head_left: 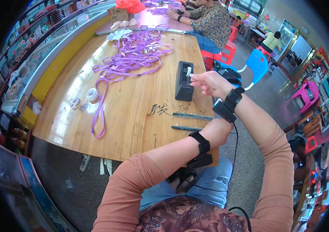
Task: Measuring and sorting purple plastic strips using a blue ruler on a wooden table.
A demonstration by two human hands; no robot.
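Note:
A black tape dispenser (184,86) sits near the right edge of the wooden table, with a white roll (189,71) in its far part. My right hand (211,83) is beside it, thumb and forefinger pinched together right by the roll; what lies between the fingertips is too small to make out. My left hand (221,130) is bent over the table's right edge, its fingers turned away and hidden. Two slim dark sticks in clear wrap (192,115) lie side by side, their right ends reaching toward that hand. Black bands with boxes circle both wrists.
A tangle of purple lanyards (133,58) spreads over the far table (68,120). Tape rolls (92,94) lie at the left. Beyond the far edge a person in a patterned top (214,23) works at another table. A blue chair (256,65) and red stools stand at the right.

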